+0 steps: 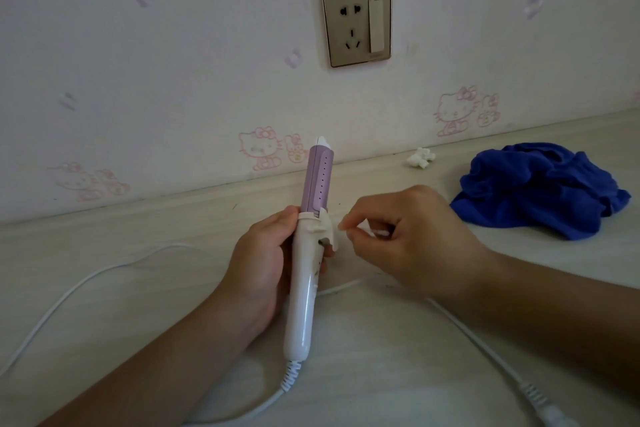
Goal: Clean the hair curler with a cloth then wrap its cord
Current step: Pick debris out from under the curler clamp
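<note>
White, glossy plastic fills the left hand (263,263), whose fingers wrap the hair curler (308,274) by its handle, lilac barrel pointing up. Just right of that grip, the right hand (412,236) pinches its fingertips together (on something small or on nothing, I can't tell). The curler looks light, stiff and slippery, so the handle seems the safest hold. Below the grip the cord (292,374) trails limp; the blue cloth (540,191) lies well off to the right.
</note>
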Tool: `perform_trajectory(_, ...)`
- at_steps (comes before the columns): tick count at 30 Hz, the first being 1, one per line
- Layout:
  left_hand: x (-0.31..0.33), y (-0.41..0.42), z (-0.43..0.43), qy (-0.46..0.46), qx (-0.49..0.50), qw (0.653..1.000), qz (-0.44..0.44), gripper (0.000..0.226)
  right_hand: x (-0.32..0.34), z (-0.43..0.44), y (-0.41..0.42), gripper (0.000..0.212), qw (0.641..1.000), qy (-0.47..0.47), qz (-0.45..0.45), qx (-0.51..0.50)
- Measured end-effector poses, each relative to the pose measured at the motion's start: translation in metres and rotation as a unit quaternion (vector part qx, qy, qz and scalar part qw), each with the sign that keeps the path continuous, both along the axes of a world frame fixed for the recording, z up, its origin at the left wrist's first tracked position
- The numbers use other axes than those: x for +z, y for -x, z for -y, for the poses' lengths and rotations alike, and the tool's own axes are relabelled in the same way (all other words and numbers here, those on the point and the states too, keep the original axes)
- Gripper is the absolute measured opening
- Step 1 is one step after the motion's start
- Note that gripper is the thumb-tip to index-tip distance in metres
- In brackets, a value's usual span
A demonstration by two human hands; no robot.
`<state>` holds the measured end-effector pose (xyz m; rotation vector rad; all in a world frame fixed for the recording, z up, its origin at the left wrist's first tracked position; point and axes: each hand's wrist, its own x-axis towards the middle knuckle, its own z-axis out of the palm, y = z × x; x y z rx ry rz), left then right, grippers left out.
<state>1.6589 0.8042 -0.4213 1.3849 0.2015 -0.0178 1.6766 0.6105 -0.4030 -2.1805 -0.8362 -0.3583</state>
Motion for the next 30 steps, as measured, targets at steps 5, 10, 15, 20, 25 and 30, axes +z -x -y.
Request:
perform_trajectory(5, -0.001, 0.001, 0.002, -0.034, 0.009, 0.999, 0.005, 0.047, 0.004, 0.001, -0.004, 0.014, 1.0, 0.008, -0.003, -0.021)
perform_trajectory(10, 0.0, 0.002, 0.004, -0.046, 0.015, 0.999, 0.017, 0.049, 0.006, 0.004, -0.003, 0.01, 0.999, 0.032, -0.019, 0.0)
perform_trajectory(15, -0.001, 0.002, 0.004, -0.056, 0.002, 0.998, 0.023, 0.047, 0.006, 0.005, -0.01, 0.012, 1.0, 0.003, -0.019, -0.024)
perform_trajectory(20, -0.003, 0.001, 0.002, -0.066, 0.003, 0.998, 0.023, 0.047, 0.006, 0.004, -0.009, 0.012, 1.0, 0.0, -0.015, -0.022)
perform_trajectory(25, -0.001, -0.002, -0.001, 0.001, -0.011, 1.0, -0.005, 0.046, 0.0, 0.0, 0.0, 0.011, 1.0, -0.011, -0.016, 0.021)
perform_trajectory(30, 0.003, -0.005, -0.002, 0.057, -0.003, 0.998, -0.018, 0.046, -0.009, -0.004, 0.001, 0.011, 1.0, -0.008, -0.026, 0.005)
